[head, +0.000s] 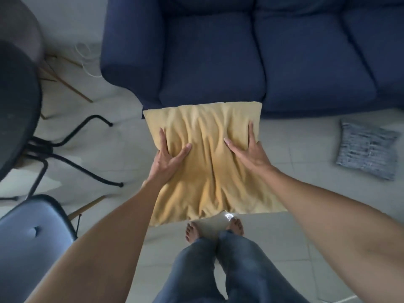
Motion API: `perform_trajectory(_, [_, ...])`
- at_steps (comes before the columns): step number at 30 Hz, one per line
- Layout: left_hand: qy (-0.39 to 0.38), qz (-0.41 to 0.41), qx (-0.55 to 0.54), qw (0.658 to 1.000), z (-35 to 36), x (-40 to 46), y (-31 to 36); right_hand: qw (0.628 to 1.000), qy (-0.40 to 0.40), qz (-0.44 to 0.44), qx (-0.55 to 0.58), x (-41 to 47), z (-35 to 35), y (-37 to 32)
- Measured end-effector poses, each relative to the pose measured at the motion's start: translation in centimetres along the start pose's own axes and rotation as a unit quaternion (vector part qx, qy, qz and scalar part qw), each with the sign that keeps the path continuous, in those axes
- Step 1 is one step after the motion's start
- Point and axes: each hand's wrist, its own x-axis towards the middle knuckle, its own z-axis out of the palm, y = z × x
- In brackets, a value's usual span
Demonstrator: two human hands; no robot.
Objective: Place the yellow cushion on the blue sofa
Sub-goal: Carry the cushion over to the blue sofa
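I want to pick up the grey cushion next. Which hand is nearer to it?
Right. The right hand grips the yellow cushion on the side facing the grey cushion; the left hand grips the far side.

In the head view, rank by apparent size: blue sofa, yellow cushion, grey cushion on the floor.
1. blue sofa
2. yellow cushion, though it is held nearer the camera, which enlarges it
3. grey cushion

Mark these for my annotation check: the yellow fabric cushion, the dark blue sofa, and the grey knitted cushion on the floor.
yellow fabric cushion (pixel 207 162), head view, wrinkled centre
dark blue sofa (pixel 209 62), head view, left seat pad
grey knitted cushion (pixel 367 149), head view, middle
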Motion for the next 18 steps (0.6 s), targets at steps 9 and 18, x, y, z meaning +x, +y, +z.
perform_trajectory(9, [0.051, 0.16, 0.009, 0.986, -9.1, -3.4, 16.0, 0.987, 0.095, -0.099, 0.083, -6.1, -10.6, -10.9])
perform_trajectory(18, [0.121, 0.297, 0.023, 0.947, -15.8, -6.6, 28.3, 0.942, 0.203, -0.223, 0.15, -10.7, -19.1, -19.7])
